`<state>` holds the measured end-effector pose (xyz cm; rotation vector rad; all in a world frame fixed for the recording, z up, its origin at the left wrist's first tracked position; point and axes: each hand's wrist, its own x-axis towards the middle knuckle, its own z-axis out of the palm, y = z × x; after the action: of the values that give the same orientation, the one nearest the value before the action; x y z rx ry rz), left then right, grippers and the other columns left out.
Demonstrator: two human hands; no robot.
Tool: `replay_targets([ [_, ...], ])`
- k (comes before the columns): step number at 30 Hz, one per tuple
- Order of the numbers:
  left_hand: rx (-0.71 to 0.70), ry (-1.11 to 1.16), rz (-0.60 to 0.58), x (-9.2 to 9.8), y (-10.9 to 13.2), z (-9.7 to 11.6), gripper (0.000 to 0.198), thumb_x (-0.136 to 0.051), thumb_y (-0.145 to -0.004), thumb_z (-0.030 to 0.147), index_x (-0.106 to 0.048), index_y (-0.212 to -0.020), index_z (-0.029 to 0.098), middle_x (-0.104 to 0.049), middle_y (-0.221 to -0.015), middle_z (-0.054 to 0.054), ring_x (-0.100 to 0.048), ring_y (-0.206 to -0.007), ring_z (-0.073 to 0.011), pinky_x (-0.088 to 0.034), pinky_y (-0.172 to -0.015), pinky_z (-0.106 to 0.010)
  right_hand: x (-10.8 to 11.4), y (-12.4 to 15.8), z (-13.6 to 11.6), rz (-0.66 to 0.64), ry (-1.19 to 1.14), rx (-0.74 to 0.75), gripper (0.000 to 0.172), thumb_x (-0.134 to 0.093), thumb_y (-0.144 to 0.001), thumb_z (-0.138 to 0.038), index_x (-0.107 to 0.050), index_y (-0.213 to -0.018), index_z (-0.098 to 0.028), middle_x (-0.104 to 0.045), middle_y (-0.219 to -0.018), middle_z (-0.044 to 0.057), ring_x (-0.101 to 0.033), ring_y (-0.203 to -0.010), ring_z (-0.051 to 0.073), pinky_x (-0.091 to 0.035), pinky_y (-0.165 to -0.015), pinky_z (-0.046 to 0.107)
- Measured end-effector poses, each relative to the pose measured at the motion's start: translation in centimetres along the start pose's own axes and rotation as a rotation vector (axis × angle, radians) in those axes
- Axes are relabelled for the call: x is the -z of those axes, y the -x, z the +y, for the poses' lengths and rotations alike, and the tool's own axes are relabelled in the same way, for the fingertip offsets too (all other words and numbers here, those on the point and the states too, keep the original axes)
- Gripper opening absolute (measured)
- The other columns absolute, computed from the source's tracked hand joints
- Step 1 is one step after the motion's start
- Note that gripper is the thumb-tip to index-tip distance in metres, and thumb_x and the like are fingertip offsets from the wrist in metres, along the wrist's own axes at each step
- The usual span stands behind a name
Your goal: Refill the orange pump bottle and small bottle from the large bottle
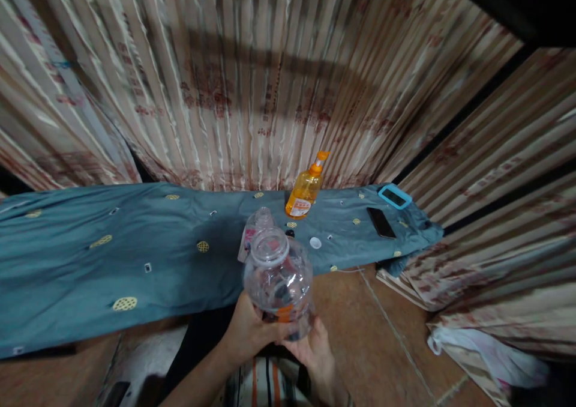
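A clear, round plastic jar (279, 275) with an uncapped mouth is held up in front of my body, tilted away from me. My left hand (252, 329) grips its lower left side. My right hand (315, 347) is wrapped round its base from the right. Behind the jar, on the blue cloth, stands a smaller clear bottle (252, 230) with a pink-marked label, partly hidden by the jar. A black cap (290, 233) and a round white lid (315, 243) lie to the right of it.
An orange pump bottle (304, 194) stands on the patterned blue cloth (180, 263) near the curtain (252, 83). Farther right lie a dark phone (381, 223) and a light-blue framed device (395, 196). A white bag (490, 353) is at the lower right, by the tiled floor (364, 329).
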<state>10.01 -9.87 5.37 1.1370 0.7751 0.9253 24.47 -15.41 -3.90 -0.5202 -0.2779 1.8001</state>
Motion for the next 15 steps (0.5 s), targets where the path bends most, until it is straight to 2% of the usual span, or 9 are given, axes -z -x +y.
replay_targets([
  [2,0.012,0.018,-0.037,0.2,-0.2,-0.9,0.071,-0.097,-0.053,0.055,-0.073,-0.107,0.015,-0.080,-0.098,-0.013,-0.078,-0.099,-0.0359,-0.066,-0.089,-0.049,-0.1,0.1,-0.1,0.017,-0.014,0.017,0.048,-0.100,-0.058,-0.054,-0.086,-0.094,-0.025,-0.085,-0.095,0.004,-0.079,-0.071,0.018,-0.068,-0.072,0.030],
  [5,-0.178,0.000,0.090,1.9,-0.8,-2.4,0.102,-0.097,-0.054,0.059,-0.061,-0.139,0.018,-0.068,-0.139,-0.020,-0.064,-0.134,-0.0405,-0.054,-0.113,-0.052,-0.6,0.2,-0.5,0.028,-0.026,0.018,0.052,-0.098,-0.059,-0.058,-0.086,-0.096,-0.023,-0.085,-0.092,0.006,-0.078,-0.069,0.017,-0.064,-0.061,0.023],
  [7,-0.335,-0.055,0.228,3.7,-1.9,-2.9,0.105,-0.093,-0.064,0.057,-0.048,-0.153,0.024,-0.052,-0.159,-0.018,-0.048,-0.151,-0.0386,-0.042,-0.124,-0.054,-0.8,0.4,-0.9,0.034,-0.022,0.019,0.055,-0.098,-0.058,-0.060,-0.086,-0.097,-0.023,-0.085,-0.094,0.007,-0.079,-0.070,0.018,-0.062,-0.058,0.020],
  [9,-0.463,-0.160,0.367,5.6,-3.6,-3.1,0.104,-0.093,-0.067,0.051,-0.042,-0.156,0.029,-0.041,-0.168,-0.015,-0.035,-0.159,-0.0361,-0.028,-0.132,-0.054,-1.0,0.8,-1.4,0.054,-0.015,0.035,0.055,-0.097,-0.059,-0.061,-0.086,-0.098,-0.023,-0.085,-0.096,0.007,-0.081,-0.074,0.020,-0.063,-0.061,0.021],
  [11,-0.526,-0.263,0.456,7.4,-5.8,-3.1,0.108,-0.094,-0.067,0.049,-0.038,-0.157,0.032,-0.034,-0.172,-0.013,-0.024,-0.163,-0.0345,-0.019,-0.135,-0.054,-1.0,1.1,-1.9,0.086,-0.008,0.065,0.056,-0.095,-0.063,-0.062,-0.086,-0.101,-0.023,-0.085,-0.098,0.009,-0.082,-0.081,0.023,-0.066,-0.068,0.024],
  [15,-0.519,-0.403,0.472,9.1,-9.7,-3.8,0.134,-0.099,-0.058,0.052,-0.020,-0.165,0.032,-0.017,-0.177,-0.015,-0.011,-0.166,-0.0362,-0.009,-0.135,-0.058,-0.9,1.7,-2.9,0.141,0.020,0.118,0.059,-0.094,-0.065,-0.062,-0.085,-0.108,-0.023,-0.082,-0.111,0.013,-0.082,-0.096,0.031,-0.067,-0.072,0.027],
])
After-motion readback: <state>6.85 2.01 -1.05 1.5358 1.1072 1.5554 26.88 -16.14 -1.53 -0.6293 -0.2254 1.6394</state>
